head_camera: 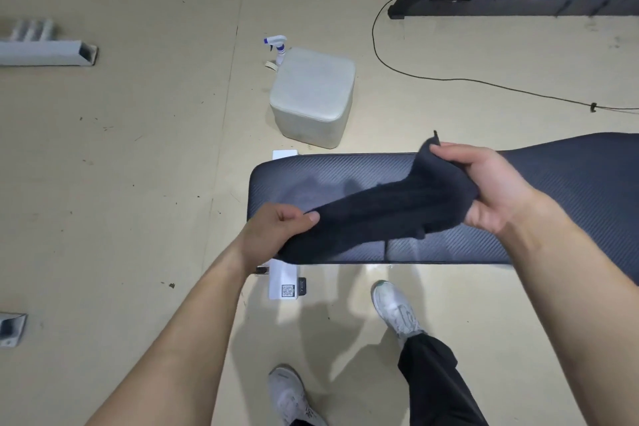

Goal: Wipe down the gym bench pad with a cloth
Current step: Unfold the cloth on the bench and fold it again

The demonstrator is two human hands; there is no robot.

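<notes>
A dark navy cloth [380, 211] is stretched between both hands just above the gym bench pad [311, 180]. The pad is dark blue with a ribbed texture and runs from the middle of the view to the right edge. My left hand [276, 228] pinches the cloth's lower left end between thumb and fingers. At the upper right end, my right hand [491, 187] grips the cloth, thumb on top. Faint damp-looking patches show on the pad's left part.
A pale square stool or box [313, 97] stands on the floor behind the bench, with a white spray bottle [278, 48] beside it. A black cable [449, 79] crosses the floor at right. A dark equipment frame [518, 3] sits top right. My two shoes are near the bench.
</notes>
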